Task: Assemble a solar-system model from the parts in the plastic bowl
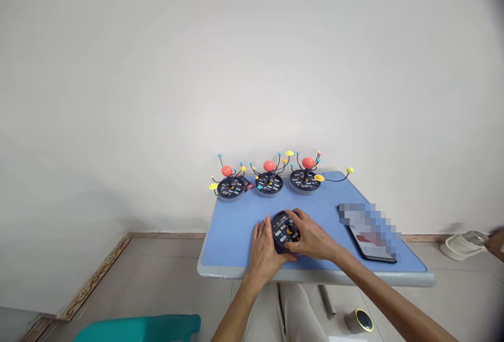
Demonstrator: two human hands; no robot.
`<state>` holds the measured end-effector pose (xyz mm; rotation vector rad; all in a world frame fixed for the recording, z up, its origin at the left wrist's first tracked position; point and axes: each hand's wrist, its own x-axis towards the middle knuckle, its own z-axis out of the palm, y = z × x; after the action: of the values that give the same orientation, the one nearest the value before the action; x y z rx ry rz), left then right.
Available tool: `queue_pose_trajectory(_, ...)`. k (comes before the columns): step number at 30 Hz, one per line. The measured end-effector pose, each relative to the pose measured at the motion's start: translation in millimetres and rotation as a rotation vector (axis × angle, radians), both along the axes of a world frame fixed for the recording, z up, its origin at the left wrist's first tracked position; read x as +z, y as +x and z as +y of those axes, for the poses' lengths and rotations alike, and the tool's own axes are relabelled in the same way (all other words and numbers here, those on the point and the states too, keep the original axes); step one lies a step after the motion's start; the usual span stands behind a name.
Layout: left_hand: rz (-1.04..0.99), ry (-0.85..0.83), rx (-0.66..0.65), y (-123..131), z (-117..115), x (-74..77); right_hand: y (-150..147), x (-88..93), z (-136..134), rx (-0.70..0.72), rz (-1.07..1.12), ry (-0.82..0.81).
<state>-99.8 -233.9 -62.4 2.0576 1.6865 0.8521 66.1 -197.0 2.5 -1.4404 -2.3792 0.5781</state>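
Observation:
A round black base (284, 230) with coloured labels lies on the blue table (232, 232) near its front edge. My left hand (264, 250) cups the base's left side with its fingers curled round the rim. My right hand (313, 236) grips the right side from above. Along the table's back edge stand three assembled solar system models: the left model (231, 182), the middle model (270, 178) and the right model (306, 175), each with an orange ball and small planets on thin black arms.
A phone (372, 239) lies at the table's right side. On the floor sit a tape roll (359, 321), a white container (462, 245) at the right and a teal object (142, 329) at the lower left. A white wall rises behind.

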Motion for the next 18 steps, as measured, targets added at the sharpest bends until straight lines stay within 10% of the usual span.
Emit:
queue_pose_trajectory(10,-0.022,0.054,0.006,2.1,0.0,3.6,-6.0,8.1,-0.4,0.025,-0.122,0.044)
queue_pose_trajectory(18,0.001,0.040,0.010,1.1,0.5,-1.0,31.2,20.3,28.9,0.027,0.487,-0.441)
